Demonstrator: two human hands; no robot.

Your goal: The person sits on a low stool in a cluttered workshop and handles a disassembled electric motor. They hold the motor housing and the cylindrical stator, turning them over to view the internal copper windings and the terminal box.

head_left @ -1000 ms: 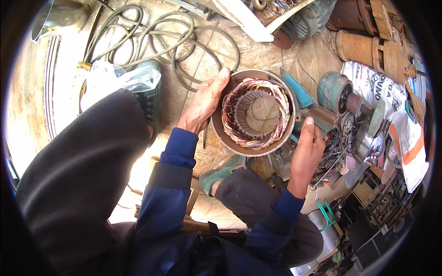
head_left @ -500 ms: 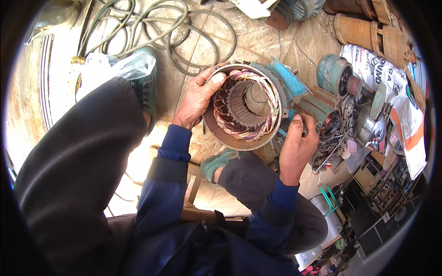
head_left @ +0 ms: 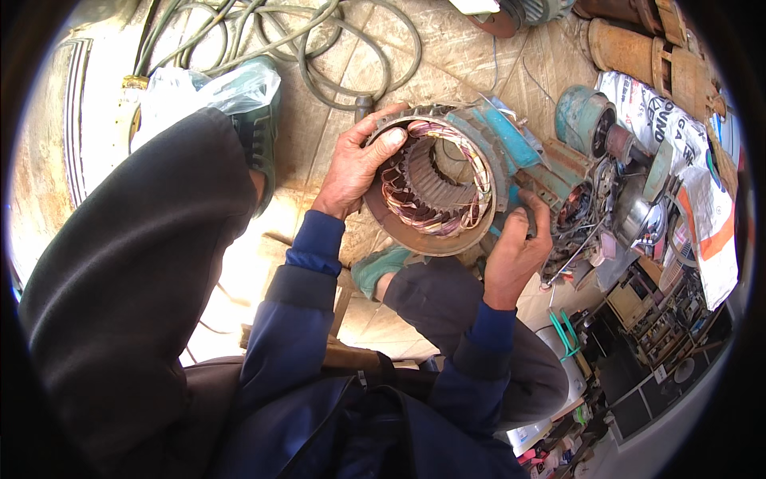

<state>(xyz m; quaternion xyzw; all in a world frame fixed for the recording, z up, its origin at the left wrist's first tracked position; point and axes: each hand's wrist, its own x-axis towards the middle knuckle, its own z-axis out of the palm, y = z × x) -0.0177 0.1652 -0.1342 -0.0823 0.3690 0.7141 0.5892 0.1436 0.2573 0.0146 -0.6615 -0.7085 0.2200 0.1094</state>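
An open-ended electric motor stator is tilted toward me between my hands, above the floor. Its round housing has a rusty rim and a ribbed teal outside. Inside run a ring of laced copper windings and a slotted core; the bore is hollow. My left hand grips the upper left rim, its thumb over the edge and the fingers behind the outside wall. On the lower right side my right hand is closed at the housing, thumb and forefinger bent together; its other fingers are partly hidden.
A coiled cable lies on the tiled floor ahead. To the right are a teal motor part, a heap of metal scrap and wires, and a white printed sack. Rusty cylinders lie at the far right. A clear plastic bag covers my left shoe.
The stator has turned slightly, showing more of its ribbed outer side, and sits a little further right in view. Both hands stay on it. The whole view has shifted somewhat.
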